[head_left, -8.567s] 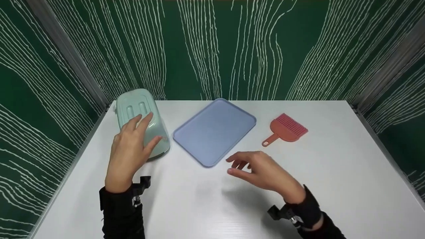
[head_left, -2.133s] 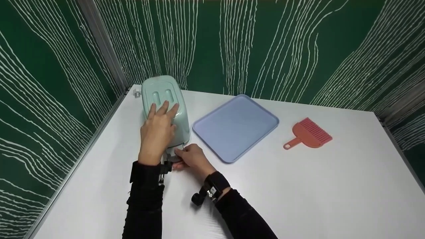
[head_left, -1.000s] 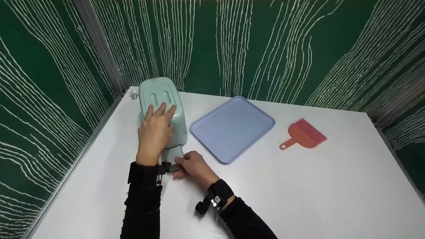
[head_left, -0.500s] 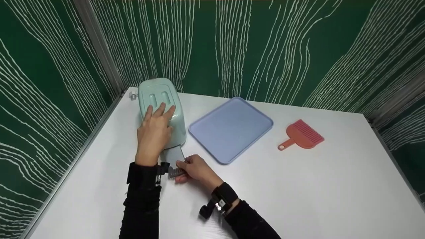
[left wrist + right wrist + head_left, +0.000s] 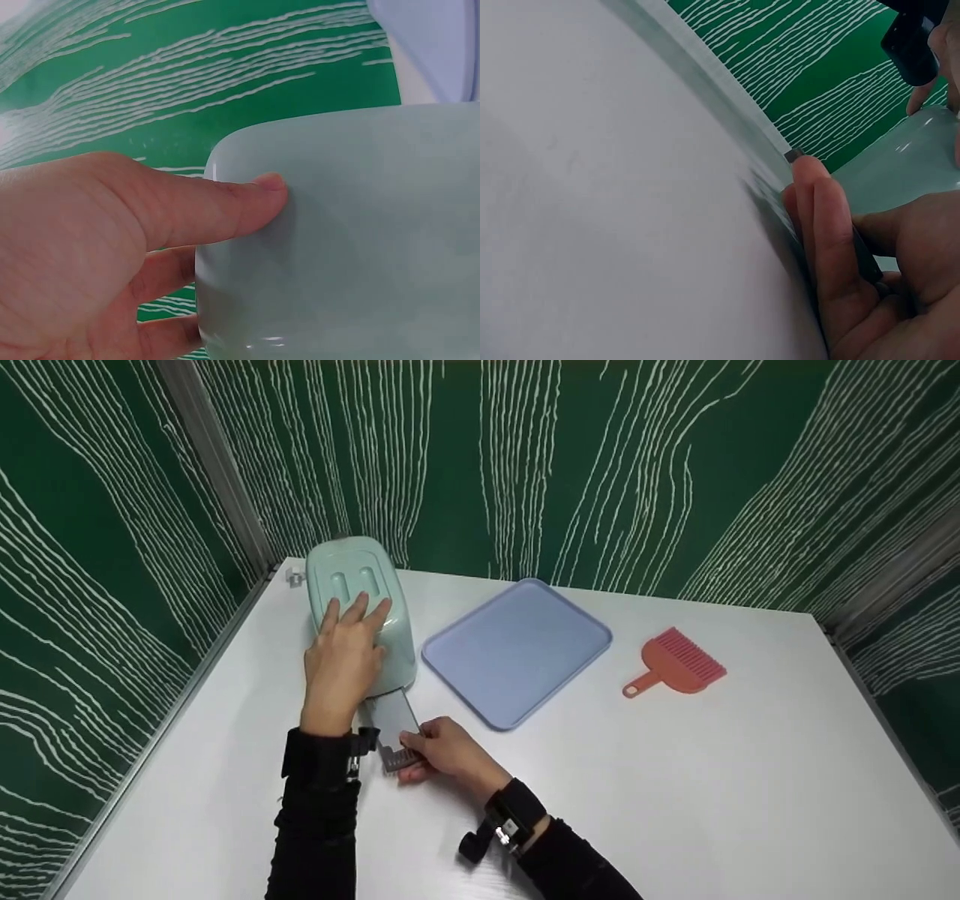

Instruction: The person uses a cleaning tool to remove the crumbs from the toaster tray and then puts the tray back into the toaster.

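A mint-green toaster point(image 5: 397, 637) with two slots in its top stands at the table's back left. My left hand point(image 5: 339, 664) lies over its top, fingers straight and spread. In the left wrist view the thumb point(image 5: 247, 206) presses against the toaster's smooth side. Out of the toaster's near end sticks a flat grey crumb tray point(image 5: 391, 716) with a darker ridged end. My right hand point(image 5: 450, 750) pinches that end, thumb on top and fingers beneath. The tray's far part is hidden inside the toaster. The right wrist view shows the right hand's fingers point(image 5: 829, 225) close over the white table.
A blue rectangular tray point(image 5: 517, 652) lies right of the toaster. Farther right is a small orange-red brush point(image 5: 675, 664) with pink bristles. A small clear-grey piece point(image 5: 295, 577) sits at the back left corner. Green, white-streaked walls point(image 5: 450, 457) border the table point(image 5: 712, 780).
Earlier both hands were apart above the table. Since then the left hand settled on the toaster, and the right hand took the crumb tray's end and drew it farther out towards me.
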